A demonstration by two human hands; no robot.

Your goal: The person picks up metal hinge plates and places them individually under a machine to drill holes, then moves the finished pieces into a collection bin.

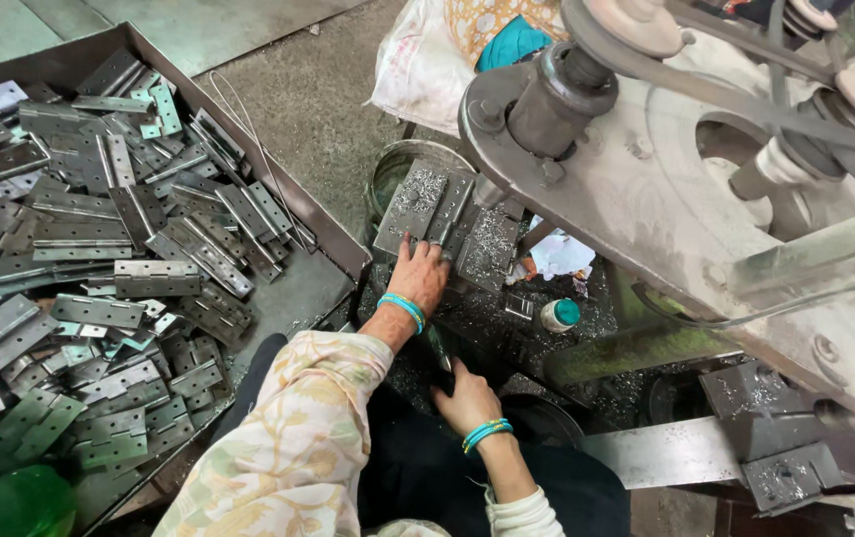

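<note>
While my left hand (pixel 418 273) lies with its fingers pressed onto a grey metal hinge plate (pixel 426 211) on the machine bed (pixel 492 249), I see my right hand (pixel 465 398) lower down, closed around a dark lever handle (pixel 440 350) that rises between the two hands. Both wrists carry turquoise bangles, and a pale flowered sleeve covers my left arm. The plate sits flat beneath the machine head, dusted with bright metal shavings, and more shavings litter the bed around it. Just right of the left hand stands a small white bottle with a teal cap (pixel 559 315), near a crumpled pale cloth (pixel 559 254). Behind the plate, a round metal tin (pixel 398 164) rests on the floor. To the left, well apart, a large shallow tray (pixel 333 239) holds a heap of grey hinges (pixel 99 249). Above right, belts run over the machine's pulleys (pixel 636 20).
</note>
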